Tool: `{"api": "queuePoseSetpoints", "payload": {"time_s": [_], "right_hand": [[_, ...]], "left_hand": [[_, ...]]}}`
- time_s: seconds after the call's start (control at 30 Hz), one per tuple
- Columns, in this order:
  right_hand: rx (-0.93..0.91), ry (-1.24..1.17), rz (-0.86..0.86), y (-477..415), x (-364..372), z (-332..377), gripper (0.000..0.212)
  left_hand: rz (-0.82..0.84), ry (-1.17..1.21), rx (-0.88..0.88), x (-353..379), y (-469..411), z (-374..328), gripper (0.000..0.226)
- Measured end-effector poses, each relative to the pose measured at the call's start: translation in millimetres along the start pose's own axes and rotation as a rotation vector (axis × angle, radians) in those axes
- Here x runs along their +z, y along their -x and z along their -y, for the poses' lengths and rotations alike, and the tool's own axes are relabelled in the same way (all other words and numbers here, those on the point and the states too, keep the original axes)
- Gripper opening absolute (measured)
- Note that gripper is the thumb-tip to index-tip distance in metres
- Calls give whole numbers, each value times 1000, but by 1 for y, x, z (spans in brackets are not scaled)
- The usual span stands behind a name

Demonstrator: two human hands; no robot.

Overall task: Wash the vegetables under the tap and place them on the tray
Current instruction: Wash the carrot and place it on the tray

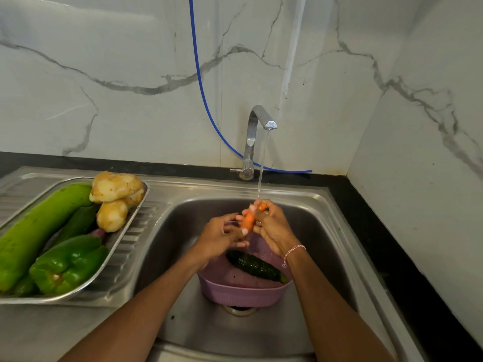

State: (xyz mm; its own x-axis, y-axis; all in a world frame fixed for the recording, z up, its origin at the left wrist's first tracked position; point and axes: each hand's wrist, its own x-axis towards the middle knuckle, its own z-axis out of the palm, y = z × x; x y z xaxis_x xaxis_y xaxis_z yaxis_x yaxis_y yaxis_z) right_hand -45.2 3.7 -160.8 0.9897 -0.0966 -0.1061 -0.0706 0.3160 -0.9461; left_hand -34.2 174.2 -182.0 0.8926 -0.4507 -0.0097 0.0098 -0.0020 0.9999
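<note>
An orange carrot [248, 220] is under the running water from the chrome tap [257, 126], over the steel sink [183, 231]. My left hand [219, 237] and my right hand [273, 226] both grip it, fingers curled round it. Below them a purple colander [243, 293] sits in the sink and holds a dark green cucumber [254, 266]. On the drainboard to the left, the steel tray [122, 239] holds a long light green gourd [39, 226], a green bell pepper [69, 262], potatoes [115, 189], a dark green vegetable [78, 223] and a small purple one [98, 233].
A blue hose [200, 82] runs down the marble wall to behind the tap. Black countertop [386, 244] borders the sink at the right and back. The sink drain [239, 310] lies just in front of the colander.
</note>
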Motion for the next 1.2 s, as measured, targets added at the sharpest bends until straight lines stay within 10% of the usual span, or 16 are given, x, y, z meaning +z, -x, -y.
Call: {"api": "queuePoseSetpoints", "payload": {"time_s": [0.47, 0.77, 1.2], "right_hand": [[85, 227, 9, 6, -8, 9, 26], [172, 105, 64, 4, -10, 12, 26], [85, 62, -276, -13, 20, -16, 32]], "left_hand": [[-226, -445, 83, -12, -8, 5, 27], [-95, -410, 102, -12, -11, 14, 26], [54, -507, 157, 2, -2, 1, 54]]}}
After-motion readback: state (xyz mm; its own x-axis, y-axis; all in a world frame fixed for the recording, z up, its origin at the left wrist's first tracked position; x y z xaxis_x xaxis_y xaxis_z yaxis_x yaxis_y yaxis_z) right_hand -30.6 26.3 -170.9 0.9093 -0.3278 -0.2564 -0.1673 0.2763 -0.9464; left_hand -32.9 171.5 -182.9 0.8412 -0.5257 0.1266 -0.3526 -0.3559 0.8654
